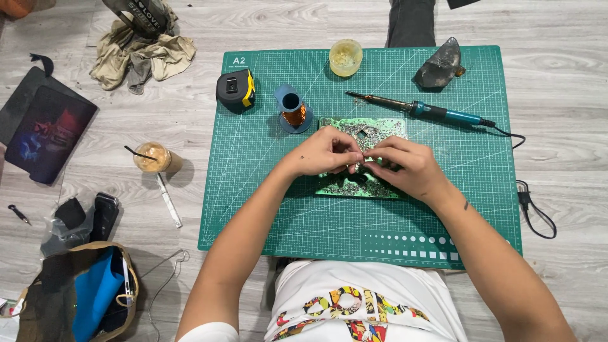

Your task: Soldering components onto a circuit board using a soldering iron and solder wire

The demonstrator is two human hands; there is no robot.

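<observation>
A green circuit board (373, 130) lies in the middle of a green cutting mat (266, 190). My left hand (323, 152) and my right hand (405, 166) meet over the board, fingertips pinched together on something small that I cannot make out. A spool of copper wire (293, 111) stands just behind my left hand. A blue-handled soldering iron (421, 109) lies behind my right hand, its cord running off the mat to the right.
A tape measure (236, 89), a small yellowish jar (346, 57) and a dark lump (439, 65) sit along the mat's far side. On the wooden floor to the left are an iced drink cup (152, 158), rags (139, 54), a dark pad (44, 130) and an open bag (82, 294).
</observation>
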